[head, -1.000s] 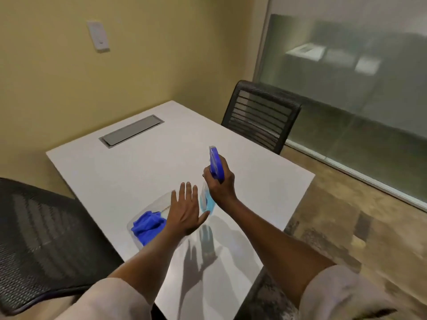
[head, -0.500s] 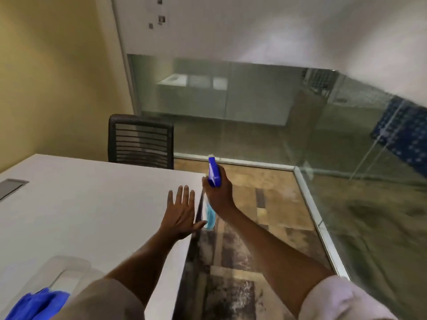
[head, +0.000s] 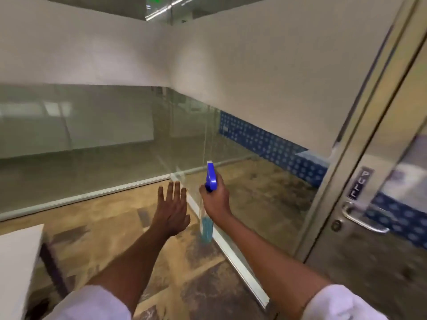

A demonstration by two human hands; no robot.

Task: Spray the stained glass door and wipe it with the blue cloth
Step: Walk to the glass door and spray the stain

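Note:
My right hand [head: 216, 199] is shut on a spray bottle [head: 210, 176] with a blue trigger head and pale blue liquid at its bottom, held upright in mid-air. My left hand [head: 172, 207] floats beside it, empty, fingers spread and palm down. The glass door [head: 379, 227] stands at the right in a metal frame, with a lever handle [head: 362, 219] and a "PULL" sticker [head: 359, 183]. The door is a good arm's length to the right of the bottle. The blue cloth is out of view.
Glass partition walls [head: 97, 139], frosted above and clear below, run across the back and meet at a corner ahead. The white table's corner [head: 19, 257] shows at the lower left. Patterned brown carpet [head: 129, 229] covers the floor.
The view has swung right, away from the table and the tray with the blue cloth, to the glass wall and door. Both hands keep the same pose, the bottle still held.

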